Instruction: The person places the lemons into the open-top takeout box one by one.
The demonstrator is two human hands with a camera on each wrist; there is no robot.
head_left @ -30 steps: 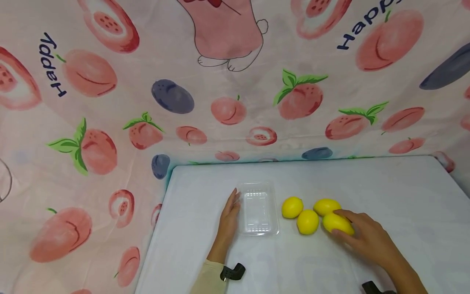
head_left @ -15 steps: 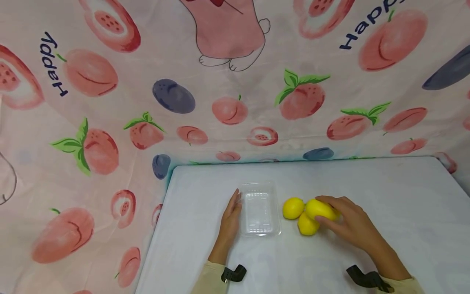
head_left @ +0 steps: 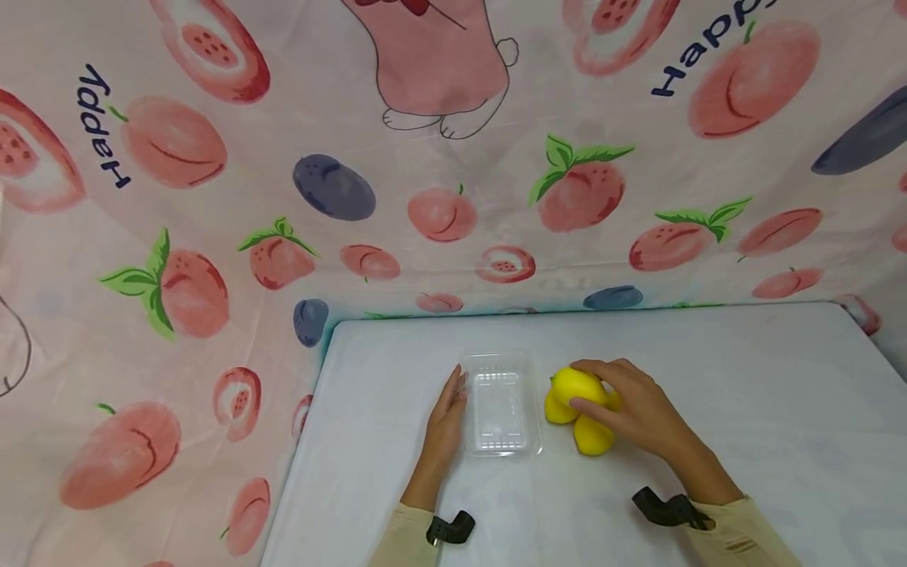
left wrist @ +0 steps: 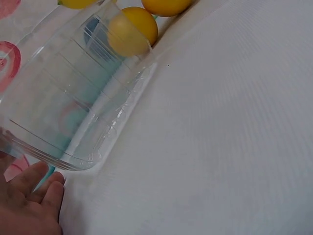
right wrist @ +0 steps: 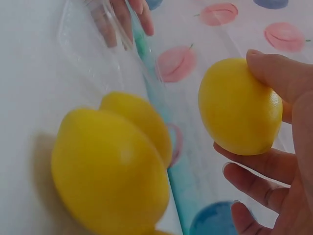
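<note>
My right hand (head_left: 645, 409) pinches a yellow lemon (head_left: 577, 385) between thumb and fingers. In the right wrist view that lemon (right wrist: 239, 107) is held up off the table, apart from the others. Below it lie the other lemons, one at the front (head_left: 594, 437), one at the left (head_left: 558, 411), and a third mostly hidden behind my fingers. A clear plastic container (head_left: 496, 409) sits open side up, just left of the lemons. My left hand (head_left: 443, 421) rests against its left side with fingers extended. The left wrist view shows the fingertips (left wrist: 51, 196) by the container's end.
A white-covered table (head_left: 765, 394) carries everything. Behind it and to its left hangs a fruit-printed cloth (head_left: 383, 79). Black camera mounts (head_left: 452, 528) are strapped on both wrists.
My right hand has taken hold of the nearest right-hand lemon, lifted it and carried it left over the other lemons. The left hand and container have stayed in place.
</note>
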